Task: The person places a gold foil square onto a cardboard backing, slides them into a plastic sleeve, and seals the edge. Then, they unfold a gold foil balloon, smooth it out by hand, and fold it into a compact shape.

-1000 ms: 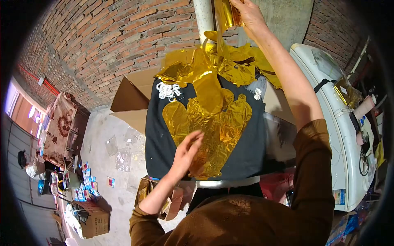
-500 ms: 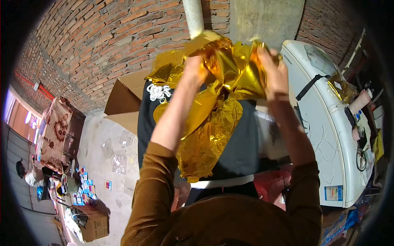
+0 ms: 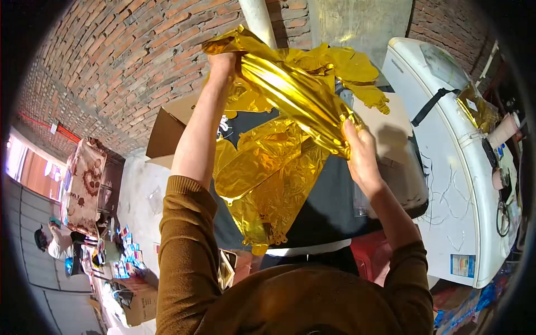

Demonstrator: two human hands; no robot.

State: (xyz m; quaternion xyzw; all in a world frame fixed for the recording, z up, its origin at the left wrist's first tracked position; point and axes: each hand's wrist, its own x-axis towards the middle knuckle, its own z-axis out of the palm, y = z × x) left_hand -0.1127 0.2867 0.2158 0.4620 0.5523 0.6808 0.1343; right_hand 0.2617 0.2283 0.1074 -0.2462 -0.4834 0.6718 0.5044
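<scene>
A shiny gold foil balloon (image 3: pixel 293 92), flat and gathered into lengthwise folds, is stretched on a slant between my two hands. My left hand (image 3: pixel 223 64) grips its upper left end, with the fingers partly hidden behind the foil. At the lower right end, my right hand (image 3: pixel 362 151) pinches the edge between thumb and fingers. Below it, more flat gold foil balloons (image 3: pixel 268 190) lie overlapping on the black tabletop (image 3: pixel 335 201). Further gold foil pieces (image 3: pixel 357 67) lie at the back. A white string bundle (image 3: pixel 224 128) shows partly beside my left forearm.
An open cardboard box (image 3: pixel 164 131) stands at the table's left. To the right is a white freezer-like cabinet (image 3: pixel 446 184) with loose threads on it. A pale pipe (image 3: pixel 257 22) rises behind the table. Far left, a person (image 3: pixel 58 243) is near scattered packets (image 3: pixel 127 251).
My hands have moved apart, the left up and leftward, the right downward. The bunched foil is now drawn out long between them, uncovering gold pieces at the back right.
</scene>
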